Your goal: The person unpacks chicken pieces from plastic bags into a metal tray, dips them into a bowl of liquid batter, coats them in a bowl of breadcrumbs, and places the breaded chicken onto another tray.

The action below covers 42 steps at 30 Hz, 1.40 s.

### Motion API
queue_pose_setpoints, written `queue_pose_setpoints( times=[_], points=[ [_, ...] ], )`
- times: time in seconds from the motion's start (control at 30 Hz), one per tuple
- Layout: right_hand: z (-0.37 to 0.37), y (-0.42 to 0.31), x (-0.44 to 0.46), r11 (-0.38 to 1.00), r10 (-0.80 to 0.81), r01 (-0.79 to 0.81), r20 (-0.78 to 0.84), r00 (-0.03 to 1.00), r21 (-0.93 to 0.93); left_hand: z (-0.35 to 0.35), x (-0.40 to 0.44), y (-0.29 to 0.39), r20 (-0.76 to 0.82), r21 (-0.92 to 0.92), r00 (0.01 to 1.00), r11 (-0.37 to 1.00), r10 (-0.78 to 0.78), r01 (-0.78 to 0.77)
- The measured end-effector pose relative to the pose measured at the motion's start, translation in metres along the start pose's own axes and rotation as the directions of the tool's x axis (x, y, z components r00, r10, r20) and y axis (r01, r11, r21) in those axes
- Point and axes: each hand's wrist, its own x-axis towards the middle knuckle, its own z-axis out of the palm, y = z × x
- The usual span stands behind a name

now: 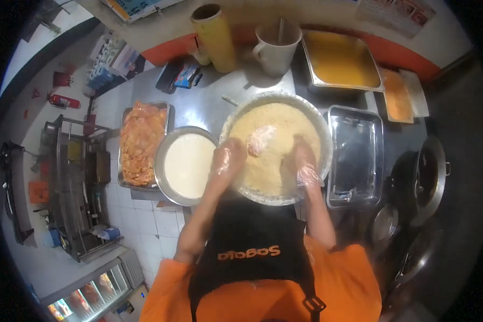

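Note:
A large round basin point(328, 129) of pale yellow breading flour point(276, 174) sits in front of me. On the flour lies a piece of raw meat point(261, 140), partly coated. My left hand point(229, 156), in a clear plastic glove, is at the basin's left side, just left of the meat; its fingers are blurred. My right hand point(305, 158), also gloved, reaches into the flour on the right, its fingertips partly hidden. Left of the basin stands a steel bowl of white batter point(190, 165). Beyond that, a metal tray holds piled raw marinated meat point(141, 144).
Right of the basin is a rectangular tray point(355, 158). Behind stand a white pitcher point(278, 51), a yellow cylinder point(218, 43), a blue packet point(188, 76) and a steel pan of yellow contents point(342, 60). A wok point(437, 180) with dark contents is at far right.

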Motion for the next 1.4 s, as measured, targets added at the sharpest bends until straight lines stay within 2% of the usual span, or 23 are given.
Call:
queue_pose_setpoints(
  times=[0.07, 0.1, 0.13, 0.17, 0.3, 0.4, 0.43, 0.5, 0.53, 0.6, 0.67, 0.7, 0.8, 0.87, 0.93, 1.0, 1.03, 1.07, 1.1, 1.23, 1.27, 1.33, 1.4],
  points=[
    [-0.001, -0.025, 0.001, 0.921, -0.029, 0.018, 0.023, 0.999, 0.39, -0.001, 0.004, 0.003, -0.012, 0.014, 0.999, 0.999, 0.03, -0.029],
    [-0.001, -0.023, 0.0, 0.921, -0.028, 0.017, 0.023, 0.999, 0.389, -0.003, 0.004, 0.005, -0.027, 0.036, 0.998, 0.998, 0.062, -0.061],
    [0.001, -0.02, 0.004, 0.992, -0.095, 0.107, 0.169, 0.981, -0.068, -0.005, 0.004, 0.008, -0.032, 0.032, 0.997, 0.997, 0.069, -0.068],
    [0.003, -0.016, 0.011, 0.833, -0.085, 0.243, 0.319, 0.944, -0.497, -0.005, 0.003, 0.012, -0.02, -0.025, 0.999, 0.999, 0.039, -0.04],
    [0.035, 0.03, 0.018, 0.949, -0.245, 0.273, 0.178, 0.953, -0.155, 0.004, -0.002, 0.001, -0.028, -0.114, 0.998, 0.992, 0.054, -0.057],
    [0.022, -0.017, 0.008, 0.978, -0.1, 0.143, 0.259, 0.961, -0.154, 0.022, -0.003, -0.021, -0.168, -0.32, 0.968, 0.918, 0.186, -0.232],
    [0.032, -0.005, 0.016, 0.973, -0.179, 0.207, 0.236, 0.955, -0.102, 0.027, -0.002, -0.02, -0.17, -0.324, 0.967, 0.916, 0.189, -0.236],
    [0.04, 0.008, 0.025, 0.959, -0.26, 0.277, 0.211, 0.942, -0.058, 0.039, 0.002, -0.015, -0.261, -0.103, 0.868, 0.882, 0.422, -0.459],
    [0.044, 0.007, 0.026, 0.938, -0.276, 0.309, 0.199, 0.94, -0.16, 0.043, 0.002, -0.015, -0.268, -0.108, 0.87, 0.885, 0.414, -0.454],
    [0.049, -0.003, 0.019, 0.909, -0.286, 0.33, 0.193, 0.938, -0.256, 0.049, -0.005, -0.021, -0.087, 0.261, 0.785, 0.775, 0.613, -0.576],
    [0.033, -0.063, 0.01, 0.649, -0.737, 0.686, -0.05, 0.674, -0.327, 0.06, -0.011, -0.036, -0.051, 0.306, 0.815, 0.785, 0.578, -0.538],
    [0.036, -0.055, 0.016, 0.65, -0.736, 0.685, -0.048, 0.676, -0.329, 0.067, -0.016, -0.046, -0.013, 0.35, 0.844, 0.793, 0.536, -0.498],
    [0.028, -0.046, 0.038, 0.276, -0.771, 0.757, 0.334, 0.542, -0.592, 0.081, -0.02, -0.088, -0.092, 0.081, 0.727, 0.733, 0.68, -0.675],
    [-0.003, -0.083, 0.049, 0.741, -0.228, 0.43, 0.409, 0.884, -0.516, 0.051, -0.028, -0.057, -0.041, 0.126, 0.78, 0.778, 0.624, -0.616],
    [0.0, -0.066, 0.069, 0.805, -0.287, 0.404, 0.311, 0.906, -0.435, 0.051, -0.025, -0.061, -0.001, 0.178, 0.823, 0.81, 0.568, -0.559],
    [0.022, -0.025, 0.073, 0.524, -0.703, 0.661, 0.164, 0.691, -0.537, 0.079, -0.025, -0.1, 0.074, -0.191, 0.947, 0.936, 0.313, -0.295],
    [0.021, -0.039, 0.071, 0.521, -0.705, 0.659, 0.16, 0.69, -0.543, 0.083, -0.023, -0.104, 0.113, -0.303, 0.967, 0.935, 0.229, -0.186],
    [0.022, -0.054, 0.069, 0.838, -0.371, 0.436, 0.244, 0.896, -0.328, 0.091, -0.017, -0.106, 0.099, -0.384, 0.981, 0.916, 0.165, -0.115],
    [0.018, -0.071, 0.063, 0.988, 0.002, 0.059, 0.403, 0.915, -0.139, 0.091, -0.017, -0.105, 0.096, -0.423, 0.987, 0.903, 0.132, -0.079],
    [-0.015, -0.108, 0.036, 0.977, -0.175, 0.132, 0.276, 0.945, 0.168, 0.079, -0.016, -0.09, 0.012, -0.317, 0.994, 0.943, 0.111, -0.102],
    [-0.025, -0.114, 0.032, 0.96, -0.279, 0.273, 0.217, 0.935, 0.058, 0.075, -0.011, -0.08, -0.215, -0.149, 0.925, 0.926, 0.312, -0.347],
    [-0.039, -0.127, 0.018, 0.924, -0.365, 0.378, 0.158, 0.918, -0.063, 0.061, -0.013, -0.061, -0.368, 0.058, 0.77, 0.839, 0.521, -0.54],
    [-0.047, -0.141, 0.011, 0.924, -0.35, 0.38, 0.302, 0.887, -0.043, 0.046, -0.012, -0.044, -0.063, -0.486, 0.961, 0.833, 0.268, -0.264]
  ],
)
